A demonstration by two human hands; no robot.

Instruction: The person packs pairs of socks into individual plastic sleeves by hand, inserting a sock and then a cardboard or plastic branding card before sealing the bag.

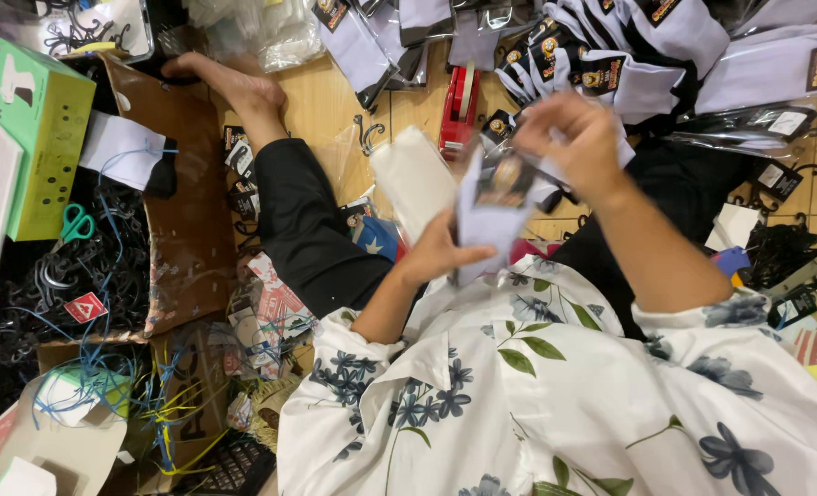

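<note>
sock (496,207): held between left hand (441,253) and right hand (578,142)
tape dispenser (459,106): placed beyond hands
box (41,138): set far left, scissors (76,223) beside it

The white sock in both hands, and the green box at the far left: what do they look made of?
White sock: soft knit fabric, matte; it folds limply between the left hand and the right hand. Its dark label band looks like printed card, slightly glossy. Green box: probably cardboard, matte, with crisp folded edges and small punched holes in its side.
</note>
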